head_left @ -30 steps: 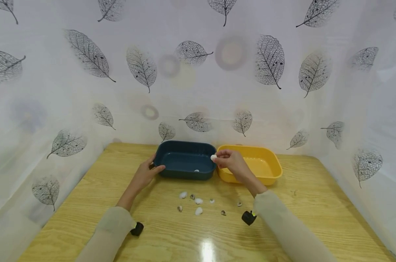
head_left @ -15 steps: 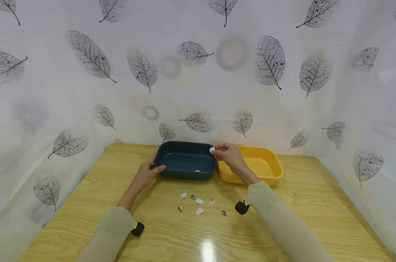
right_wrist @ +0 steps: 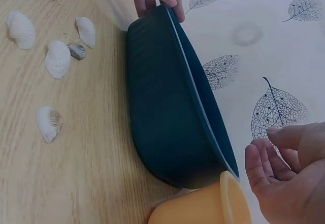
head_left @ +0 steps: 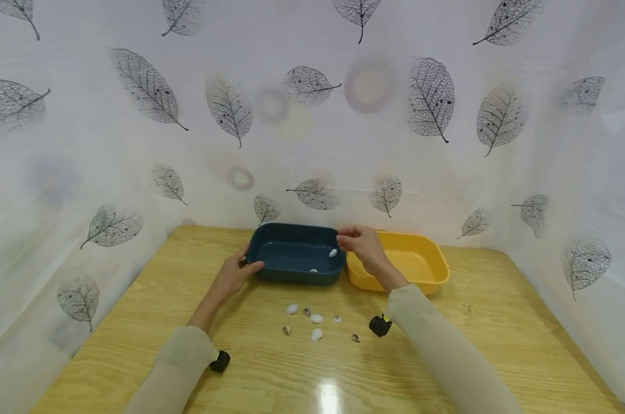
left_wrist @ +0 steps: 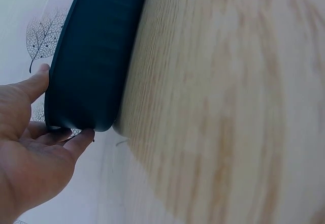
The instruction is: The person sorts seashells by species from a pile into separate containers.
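Inside the right end of the dark blue tub (head_left: 291, 277), a white shell (head_left: 333, 253) shows just below the loosely bent, vacant fingers of the right hand (head_left: 362, 246); the left hand (head_left: 230, 277), farther off, grips the tub's left end. The shell's long axis seems to slant up rightward, the tub's running left to right.

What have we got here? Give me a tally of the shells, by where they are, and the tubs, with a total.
Shells on the table: 7
Shells in or just above the blue tub: 2
Tubs, blue tub and yellow tub: 2
Total: 11
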Motion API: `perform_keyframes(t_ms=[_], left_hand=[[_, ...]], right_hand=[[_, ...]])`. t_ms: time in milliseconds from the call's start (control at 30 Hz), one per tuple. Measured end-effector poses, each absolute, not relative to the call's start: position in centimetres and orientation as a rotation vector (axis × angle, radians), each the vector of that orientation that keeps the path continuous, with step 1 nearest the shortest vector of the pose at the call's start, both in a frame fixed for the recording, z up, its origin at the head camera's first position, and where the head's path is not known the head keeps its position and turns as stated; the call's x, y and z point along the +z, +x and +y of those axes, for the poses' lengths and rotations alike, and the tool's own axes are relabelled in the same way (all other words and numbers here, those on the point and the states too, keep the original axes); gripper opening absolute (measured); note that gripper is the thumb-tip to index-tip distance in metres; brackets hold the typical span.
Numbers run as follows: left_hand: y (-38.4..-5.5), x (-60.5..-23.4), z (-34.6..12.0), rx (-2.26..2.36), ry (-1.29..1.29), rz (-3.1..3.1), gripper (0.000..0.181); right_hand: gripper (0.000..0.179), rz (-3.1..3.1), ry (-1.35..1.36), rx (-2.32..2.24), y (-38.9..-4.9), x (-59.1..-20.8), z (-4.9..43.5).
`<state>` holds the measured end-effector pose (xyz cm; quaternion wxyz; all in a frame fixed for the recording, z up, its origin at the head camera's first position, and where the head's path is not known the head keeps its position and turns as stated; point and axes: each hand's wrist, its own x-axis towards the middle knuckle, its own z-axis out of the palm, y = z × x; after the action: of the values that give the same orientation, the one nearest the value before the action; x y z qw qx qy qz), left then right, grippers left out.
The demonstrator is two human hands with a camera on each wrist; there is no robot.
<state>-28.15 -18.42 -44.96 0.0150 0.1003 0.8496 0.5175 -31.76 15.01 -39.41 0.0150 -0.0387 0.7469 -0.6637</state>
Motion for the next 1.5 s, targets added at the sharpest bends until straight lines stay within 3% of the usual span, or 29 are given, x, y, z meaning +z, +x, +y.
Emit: perform_keyframes(t_ms=[433,1067,1500], left_hand=[[-28.1,-44.8,-18.3,1.607,0.299,2.64,0.077],[-28.1,-44.9,-18.5,1.637,0.307,2.609,0.081],[-28.0,-44.9,-18.5,1.623,0.303,2.622,0.08]], right_hand=[[0.034,2.374,-0.194,-1.977,-30.2,-39.6,16.4],[0.025,2.389,-0.287,-1.906,-25.8,-39.7,17.4],[0.033,2.359,-0.328,-1.861,-24.0,-41.0,18.1]])
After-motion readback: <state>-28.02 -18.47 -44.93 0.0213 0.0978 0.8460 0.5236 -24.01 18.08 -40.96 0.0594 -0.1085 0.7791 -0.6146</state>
